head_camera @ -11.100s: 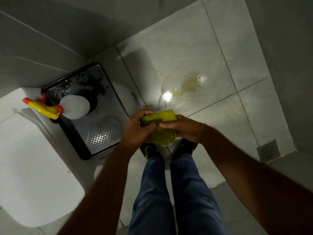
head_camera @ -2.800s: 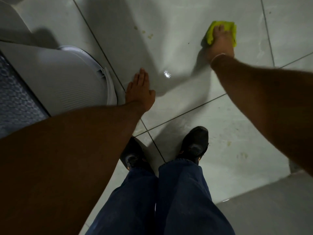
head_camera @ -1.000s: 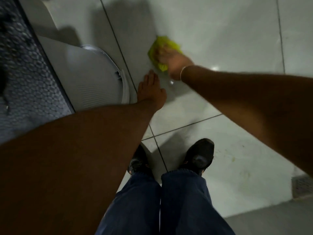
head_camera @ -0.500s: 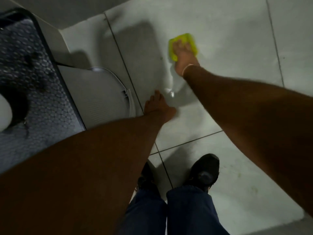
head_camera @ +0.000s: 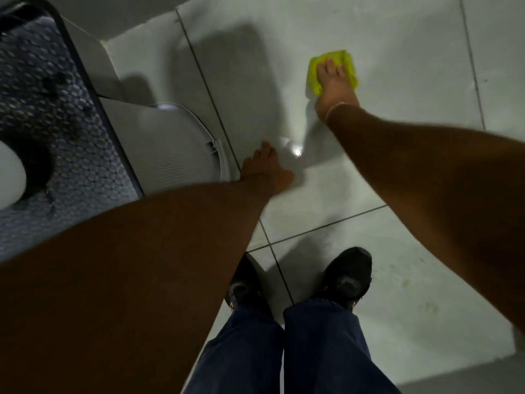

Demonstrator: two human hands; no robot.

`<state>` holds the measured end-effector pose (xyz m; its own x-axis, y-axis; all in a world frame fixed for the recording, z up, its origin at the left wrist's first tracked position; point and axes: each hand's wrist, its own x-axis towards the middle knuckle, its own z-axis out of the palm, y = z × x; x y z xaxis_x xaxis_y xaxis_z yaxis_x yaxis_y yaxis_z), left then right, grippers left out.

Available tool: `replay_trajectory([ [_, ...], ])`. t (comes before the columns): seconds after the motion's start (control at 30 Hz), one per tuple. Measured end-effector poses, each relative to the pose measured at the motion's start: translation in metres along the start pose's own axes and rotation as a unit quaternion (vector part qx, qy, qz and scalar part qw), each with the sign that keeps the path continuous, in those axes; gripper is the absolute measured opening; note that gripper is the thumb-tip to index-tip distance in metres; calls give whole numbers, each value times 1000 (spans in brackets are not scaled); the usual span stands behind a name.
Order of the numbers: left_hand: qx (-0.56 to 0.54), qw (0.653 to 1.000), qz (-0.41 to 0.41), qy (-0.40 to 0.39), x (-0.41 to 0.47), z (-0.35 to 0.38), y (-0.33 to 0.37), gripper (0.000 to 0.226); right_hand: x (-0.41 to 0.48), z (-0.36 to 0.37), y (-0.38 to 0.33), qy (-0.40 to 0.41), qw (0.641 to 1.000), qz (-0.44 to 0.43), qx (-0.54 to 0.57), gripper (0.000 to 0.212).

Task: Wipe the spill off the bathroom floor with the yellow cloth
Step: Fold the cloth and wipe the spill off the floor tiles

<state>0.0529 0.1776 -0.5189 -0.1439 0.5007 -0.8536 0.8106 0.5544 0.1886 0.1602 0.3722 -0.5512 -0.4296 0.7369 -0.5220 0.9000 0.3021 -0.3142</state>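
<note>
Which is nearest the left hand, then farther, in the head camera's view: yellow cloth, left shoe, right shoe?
From the left hand, flat on the floor:
1. Left shoe, just below it.
2. Yellow cloth, up right, under the right hand.
3. Right shoe, lower right.

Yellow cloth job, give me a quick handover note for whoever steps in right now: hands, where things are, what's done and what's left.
Right hand: flat on the yellow cloth, pressing it to the floor tile ahead of the feet.
Left hand: empty, palm braced on the floor beside the white curved base.
Done: no puddle visible around the cloth; the tile shows a wet sheen.
Left: faint yellowish specks on the tile right of the right shoe; wipe those, then check the whole floor.
</note>
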Motion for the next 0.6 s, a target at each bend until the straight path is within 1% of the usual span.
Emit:
replay_trajectory([
  [0.03, 6, 1000, 5, 0, -1, 1, -1, 92, 2, 3, -10, 2, 1000, 2, -2, 75],
  [0.07, 8, 1000, 8, -4, -1, 1, -4, 92, -1, 11, -22, 3, 1000, -25, -16, 73],
  [0.13, -1, 1000, 12, -3, 0, -2, -8, 88, -25, 35, -36, -1, 990, -133, -53, 61],
  [0.17, -6, 1000, 10, 6, -1, -4, -12, 84, -46, 49, -34, -7, 980, -187, -72, 54],
  [0.2, -6, 1000, 12, 19, 0, -5, -15, 81, -70, 61, -25, -16, 970, -225, -90, 52],
  [0.23, 0, 999, 16, 29, 1, -6, -19, 79, -97, 73, -11, -24, 964, -246, -97, 53],
  [0.3, 9, 999, 25, 35, 3, -6, -25, 76, -154, 89, 28, -34, 966, -241, -83, 65],
  [0.37, 19, 999, 25, 40, 4, -4, -28, 74, -195, 94, 67, -34, 976, -205, -66, 77],
  [0.43, 24, 998, 27, 49, 3, 1, -25, 73, -205, 83, 101, -22, 991, -130, -31, 81],
  [0.5, 23, 998, 29, 55, 1, 7, -20, 73, -186, 64, 121, 4, 1000, -8, 0, 85],
  [0.57, 15, 998, 30, 60, -2, 15, -16, 74, -152, 47, 133, 46, 991, 120, 30, 81],
  [0.6, 10, 998, 29, 63, -3, 18, -15, 75, -134, 41, 132, 60, 983, 169, 47, 82],
])
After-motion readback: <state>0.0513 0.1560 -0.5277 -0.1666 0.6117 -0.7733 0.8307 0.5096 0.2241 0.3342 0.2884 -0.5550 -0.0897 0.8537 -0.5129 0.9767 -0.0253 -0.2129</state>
